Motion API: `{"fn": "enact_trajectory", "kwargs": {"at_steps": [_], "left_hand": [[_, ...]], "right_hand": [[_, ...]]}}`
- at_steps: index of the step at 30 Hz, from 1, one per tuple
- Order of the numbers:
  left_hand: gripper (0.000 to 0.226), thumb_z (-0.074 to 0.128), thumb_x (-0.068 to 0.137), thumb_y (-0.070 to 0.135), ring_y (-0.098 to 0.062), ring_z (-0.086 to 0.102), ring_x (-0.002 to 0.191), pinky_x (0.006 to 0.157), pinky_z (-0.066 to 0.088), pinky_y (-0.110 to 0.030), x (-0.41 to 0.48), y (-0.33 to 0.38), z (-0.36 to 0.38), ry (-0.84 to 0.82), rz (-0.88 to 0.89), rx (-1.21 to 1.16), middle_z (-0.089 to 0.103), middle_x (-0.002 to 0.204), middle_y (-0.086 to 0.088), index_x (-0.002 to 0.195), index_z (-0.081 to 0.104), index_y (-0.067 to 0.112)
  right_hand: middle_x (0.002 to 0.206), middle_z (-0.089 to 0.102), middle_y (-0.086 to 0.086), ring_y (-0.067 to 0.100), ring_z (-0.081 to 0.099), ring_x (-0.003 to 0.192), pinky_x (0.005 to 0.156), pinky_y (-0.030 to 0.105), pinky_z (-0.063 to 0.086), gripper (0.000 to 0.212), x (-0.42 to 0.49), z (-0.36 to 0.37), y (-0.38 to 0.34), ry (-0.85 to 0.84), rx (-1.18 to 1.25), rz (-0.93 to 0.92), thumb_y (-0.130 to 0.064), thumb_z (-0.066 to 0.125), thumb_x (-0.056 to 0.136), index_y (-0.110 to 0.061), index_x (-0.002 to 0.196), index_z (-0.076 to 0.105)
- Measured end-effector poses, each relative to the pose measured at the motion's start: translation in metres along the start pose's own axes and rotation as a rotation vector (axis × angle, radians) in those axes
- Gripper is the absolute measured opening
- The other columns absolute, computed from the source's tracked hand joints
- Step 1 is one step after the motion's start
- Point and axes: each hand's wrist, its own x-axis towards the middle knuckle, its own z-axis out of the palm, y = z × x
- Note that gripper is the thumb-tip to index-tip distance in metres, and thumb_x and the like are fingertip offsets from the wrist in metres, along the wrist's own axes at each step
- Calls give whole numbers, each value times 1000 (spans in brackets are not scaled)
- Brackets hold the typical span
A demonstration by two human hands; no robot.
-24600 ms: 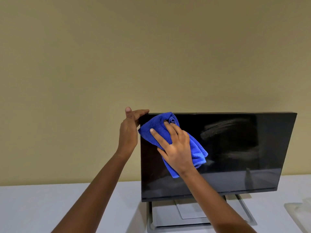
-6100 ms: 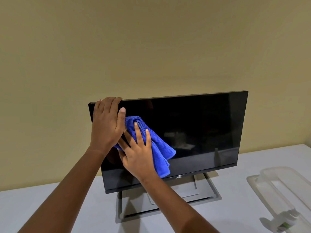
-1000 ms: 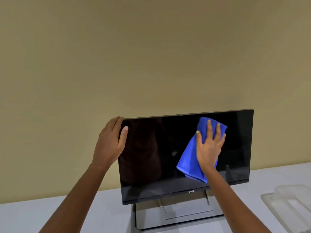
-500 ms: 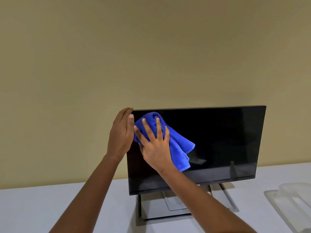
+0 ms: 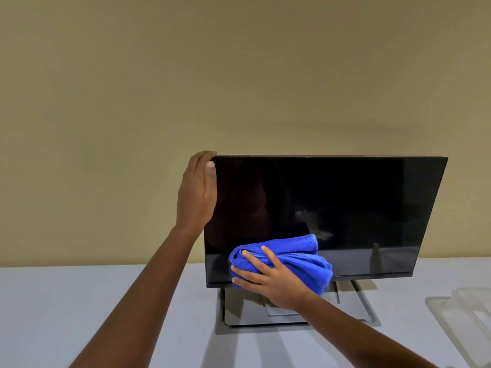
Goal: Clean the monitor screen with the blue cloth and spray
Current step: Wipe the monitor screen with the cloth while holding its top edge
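A black monitor (image 5: 345, 208) stands on a grey stand (image 5: 239, 309) on the white table. My left hand (image 5: 198, 192) grips its upper left edge, fingers behind the panel and thumb on the front. My right hand (image 5: 268, 282) presses a bunched blue cloth (image 5: 300, 258) flat against the lower left part of the screen, over the bottom bezel. A faint smear shows near the screen's middle. No spray bottle is in view.
A clear plastic tray (image 5: 462, 312) lies on the white table (image 5: 79, 301) at the right edge. A plain beige wall (image 5: 239, 75) rises right behind the monitor.
Over the last second my right hand swept the cloth from the right side of the screen to the upper left, then down to the lower left. My left hand stayed on the left edge.
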Motion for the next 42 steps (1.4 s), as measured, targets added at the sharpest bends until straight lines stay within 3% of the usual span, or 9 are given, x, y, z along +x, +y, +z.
{"fn": "enact_trajectory", "kwargs": {"at_steps": [4, 11, 16, 23, 26, 28, 30, 38, 42], "left_hand": [[35, 28, 99, 19, -17, 51, 113, 87, 39, -24, -2, 1, 3, 3, 0, 87, 46, 133, -3, 127, 47, 11], [34, 29, 98, 18, -20, 54, 108, 82, 38, -24, -2, 1, 7, 21, -2, 139, 44, 135, -3, 127, 45, 11], [37, 27, 97, 20, -21, 54, 106, 79, 42, -28, -4, 0, 4, 11, 27, 196, 41, 137, -2, 129, 43, 12], [42, 26, 99, 23, -8, 42, 125, 85, 38, -21, -9, -4, 9, 13, 1, 213, 29, 150, 6, 140, 32, 18], [49, 26, 98, 24, 11, 21, 130, 84, 40, -20, -30, -10, 18, 19, -14, 267, 13, 157, 7, 146, 16, 21], [52, 24, 98, 26, 11, 8, 132, 103, 32, -21, -56, -18, 29, 34, -72, 250, 10, 157, 1, 147, 10, 16], [52, 24, 98, 25, -2, 8, 140, 118, 17, -33, -90, -26, 46, 47, -188, 241, 11, 157, -4, 146, 9, 12], [55, 28, 98, 23, -29, 13, 144, 117, 9, -45, -174, -27, 109, 142, -744, 275, 12, 156, -16, 144, 11, 0], [54, 25, 99, 24, -31, 15, 143, 117, 9, -45, -177, -20, 122, 236, -892, 185, 14, 155, -17, 145, 12, 0]], "right_hand": [[147, 39, -13, 23, 38, 135, 103, 51, 37, 80, -8, 8, 0, -22, 30, -8, -39, 72, 68, -34, 139, 36], [146, 40, -15, 21, 40, 134, 104, 44, 39, 61, 30, -2, -10, -10, 56, -66, -42, 63, 76, -39, 134, 44], [144, 41, -17, 19, 40, 134, 105, 42, 39, 61, 36, -4, -14, 4, 74, -82, -42, 64, 76, -39, 133, 45], [141, 46, -16, 19, 45, 131, 104, 45, 36, 53, -37, 28, 14, 92, 41, -56, -23, 45, 82, -29, 134, 46], [141, 47, -13, 20, 45, 131, 103, 47, 35, 65, -79, 41, 32, 85, 45, -33, -24, 58, 76, -21, 137, 37], [141, 47, -10, 21, 44, 131, 102, 46, 37, 81, -103, 47, 44, 46, 61, -26, -26, 73, 66, -19, 138, 34], [142, 47, -8, 23, 44, 131, 102, 47, 36, 92, -122, 52, 53, 15, 80, -30, -28, 80, 59, -18, 138, 35], [141, 48, -7, 26, 45, 130, 104, 46, 33, 81, -125, 59, 57, 85, 155, -75, -30, 80, 62, -19, 134, 46], [141, 48, -12, 24, 49, 127, 98, 43, 45, 71, -106, 50, 44, 70, 222, -34, -34, 78, 61, -27, 128, 54]]}}
